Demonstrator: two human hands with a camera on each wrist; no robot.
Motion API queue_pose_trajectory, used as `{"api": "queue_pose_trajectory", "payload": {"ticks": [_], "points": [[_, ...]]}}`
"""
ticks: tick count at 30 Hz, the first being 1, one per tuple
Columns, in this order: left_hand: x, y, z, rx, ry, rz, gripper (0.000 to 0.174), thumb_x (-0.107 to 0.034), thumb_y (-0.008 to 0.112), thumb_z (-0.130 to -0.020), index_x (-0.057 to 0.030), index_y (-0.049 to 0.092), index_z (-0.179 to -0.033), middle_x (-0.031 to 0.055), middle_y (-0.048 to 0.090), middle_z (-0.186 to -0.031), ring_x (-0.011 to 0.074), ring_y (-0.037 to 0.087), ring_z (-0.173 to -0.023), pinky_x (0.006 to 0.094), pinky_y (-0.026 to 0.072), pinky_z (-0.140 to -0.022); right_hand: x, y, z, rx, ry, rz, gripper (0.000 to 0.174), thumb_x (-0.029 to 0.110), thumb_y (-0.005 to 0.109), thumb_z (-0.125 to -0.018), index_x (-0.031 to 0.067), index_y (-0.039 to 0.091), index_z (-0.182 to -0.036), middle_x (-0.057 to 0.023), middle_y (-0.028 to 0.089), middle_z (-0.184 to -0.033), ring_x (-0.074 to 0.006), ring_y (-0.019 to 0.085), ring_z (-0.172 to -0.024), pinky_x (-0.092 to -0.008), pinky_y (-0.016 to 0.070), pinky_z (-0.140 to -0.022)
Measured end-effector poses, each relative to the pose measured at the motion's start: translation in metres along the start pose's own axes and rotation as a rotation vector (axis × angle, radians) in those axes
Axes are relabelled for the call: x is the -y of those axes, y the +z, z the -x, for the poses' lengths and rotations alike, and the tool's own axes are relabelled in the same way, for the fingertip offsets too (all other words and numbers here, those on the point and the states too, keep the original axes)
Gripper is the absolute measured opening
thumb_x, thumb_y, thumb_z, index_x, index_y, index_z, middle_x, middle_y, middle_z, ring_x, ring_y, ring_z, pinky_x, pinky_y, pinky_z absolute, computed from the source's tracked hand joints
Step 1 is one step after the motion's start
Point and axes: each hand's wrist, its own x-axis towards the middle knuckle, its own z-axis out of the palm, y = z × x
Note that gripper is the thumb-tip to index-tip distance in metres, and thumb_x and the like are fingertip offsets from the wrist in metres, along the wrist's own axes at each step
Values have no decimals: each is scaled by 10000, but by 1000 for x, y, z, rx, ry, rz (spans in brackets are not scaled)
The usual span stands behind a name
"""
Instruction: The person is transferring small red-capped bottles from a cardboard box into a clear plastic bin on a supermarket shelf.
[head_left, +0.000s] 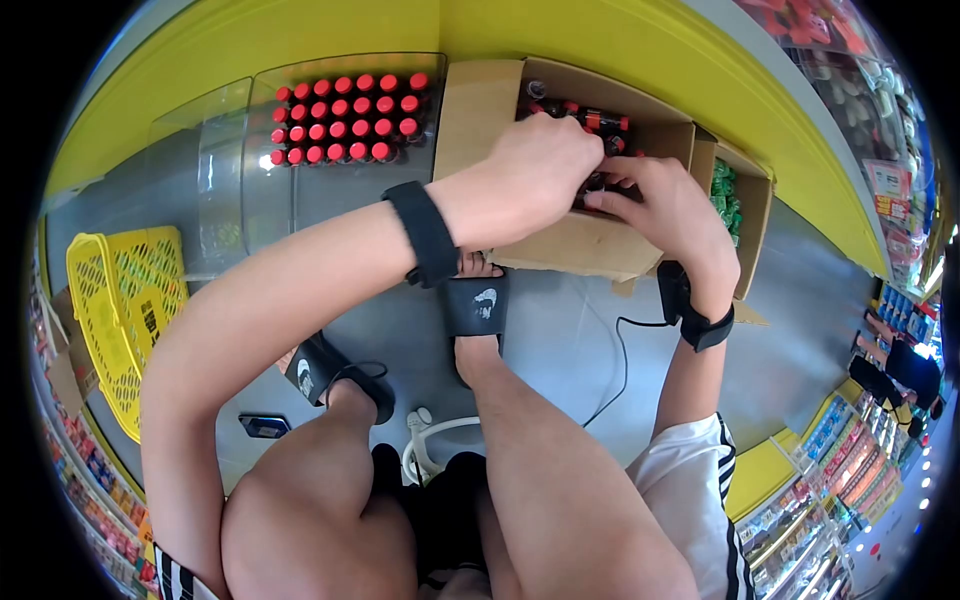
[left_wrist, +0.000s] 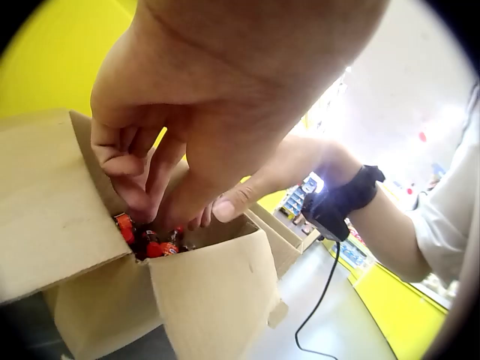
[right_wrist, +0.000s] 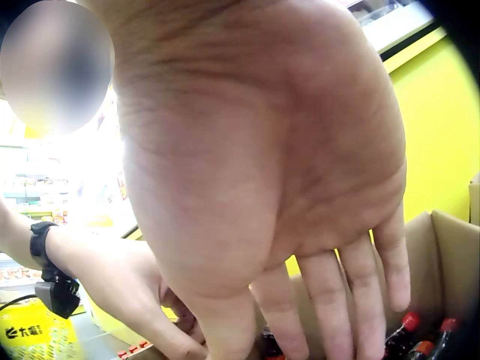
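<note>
A cardboard box holds several small dark bottles with red caps and red labels, some lying on their sides. My left hand reaches down into it with bent fingers; in the left wrist view the thumb and fingertips come together right at the bottles. I cannot tell whether they pinch one. Beside it, my right hand reaches in from the right, thumb apart from the fingers. The right wrist view shows its fingers fairly straight and pointing down, beside red-capped bottles.
Left of the box, a clear plastic bin holds rows of red-capped bottles. Another box with green items adjoins on the right. A yellow basket and a phone are on the floor. A cable hangs from the right wrist.
</note>
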Motion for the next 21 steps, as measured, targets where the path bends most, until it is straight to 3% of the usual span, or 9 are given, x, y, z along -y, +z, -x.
{"api": "queue_pose_trajectory", "payload": {"ticks": [2,7,10,14,16,21], "points": [[1,7,-10,4,20,4,163,18,642,-824,77,711,-959,295,709,-973,475,718,-934,546,603,-791,-13,0,-9,-1,62,-57,296,206,798,-919,34,786,-1160,-223,782,-1000,-403,756,-929,-465,601,-849],[0,11,-52,142,-44,59,234,32,653,-777,98,731,-988,310,737,-962,483,746,-928,522,623,-798,-48,4,-38,71,155,68,338,196,808,-911,43,772,-1210,-233,780,-1075,-416,744,-1032,-481,595,-911],[3,16,-75,225,-127,46,314,19,685,-795,71,761,-1095,314,753,-1010,472,760,-971,502,635,-833,-52,0,-44,146,256,130,338,195,808,-913,44,773,-1213,-225,781,-1124,-399,743,-1080,-480,589,-936],[11,44,-94,263,-260,91,339,7,714,-805,49,776,-1135,314,759,-1067,467,761,-1019,491,628,-905,-71,3,-53,95,227,91,237,108,746,-914,-9,774,-1118,-225,791,-1074,-406,753,-1031,-449,588,-914],[11,50,-98,267,-287,89,328,7,711,-804,49,779,-1122,314,760,-1072,469,759,-1028,493,623,-925,-70,0,-59,207,248,216,315,159,773,-912,55,770,-1209,-238,757,-1210,-406,717,-1165,-492,587,-974],[13,59,-111,336,-291,151,350,-49,707,-810,59,769,-1137,324,752,-1131,471,744,-1098,495,613,-947,-82,18,-81,144,271,317,310,84,690,-929,54,751,-1231,-244,744,-1247,-418,701,-1200,-513,573,-995]]}}
